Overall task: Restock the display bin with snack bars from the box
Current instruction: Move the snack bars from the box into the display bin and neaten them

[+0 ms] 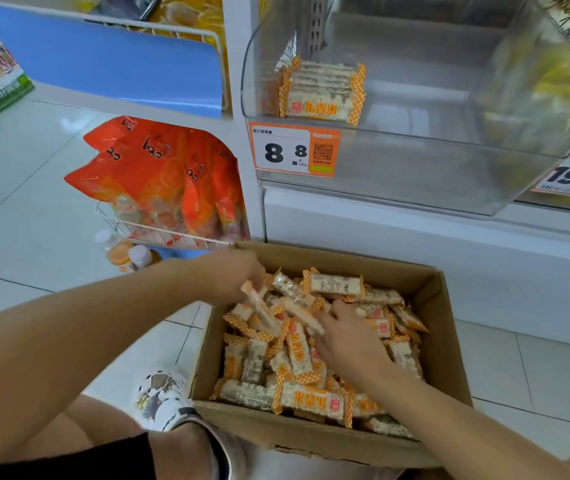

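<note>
Clear plastic bin (398, 161) on the shelf holds only 1 small stack of bars (323, 91), so we must fill it. Below, the cardboard box (446, 327) stands open on the floor, full of snack bars (297, 348). Our left hand (238, 275) pinches some bars; our right hand (349, 341) lies spread, gathering more.

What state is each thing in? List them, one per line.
Brown cardboard box: open, full of bars.
Clear plastic display bin: nearly empty.
Orange-checked snack bars: one small stack in bin.
Left hand: gripping a bar.
Right hand: resting on bars.
</note>
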